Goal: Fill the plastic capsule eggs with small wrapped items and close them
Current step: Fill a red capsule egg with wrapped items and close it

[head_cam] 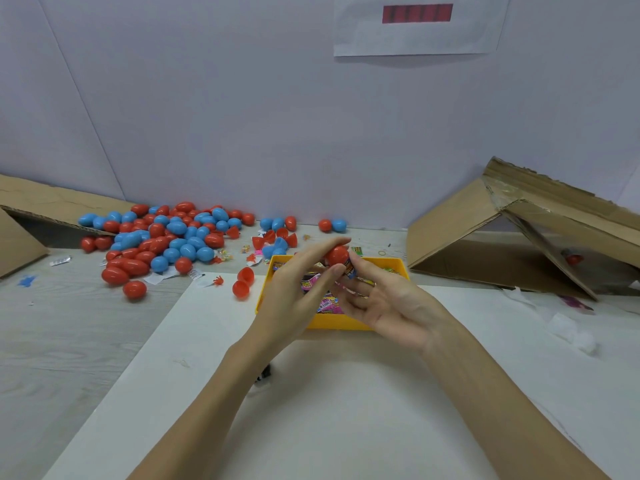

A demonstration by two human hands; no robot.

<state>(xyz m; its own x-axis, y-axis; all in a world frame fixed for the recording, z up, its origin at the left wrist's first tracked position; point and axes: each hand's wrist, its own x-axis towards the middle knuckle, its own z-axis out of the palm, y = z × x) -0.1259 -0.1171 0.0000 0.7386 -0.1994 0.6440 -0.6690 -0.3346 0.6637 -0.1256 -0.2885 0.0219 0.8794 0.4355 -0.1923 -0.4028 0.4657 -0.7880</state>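
Sprawling across the far left part of the pale tabletop (69, 341) is a big heap of closed red and blue plastic capsule eggs (166, 237), suggesting much is done; the yellow plastic tray (332, 322) near the middle is holding wrapped candies (323, 303); open halves (244, 282) are waiting beside it; the left hand (294, 292) is pinching a red egg (337, 255) above the tray; the right hand (384, 299), fingers loosely spread, is pushing a small wrapped item (349, 270) into it.
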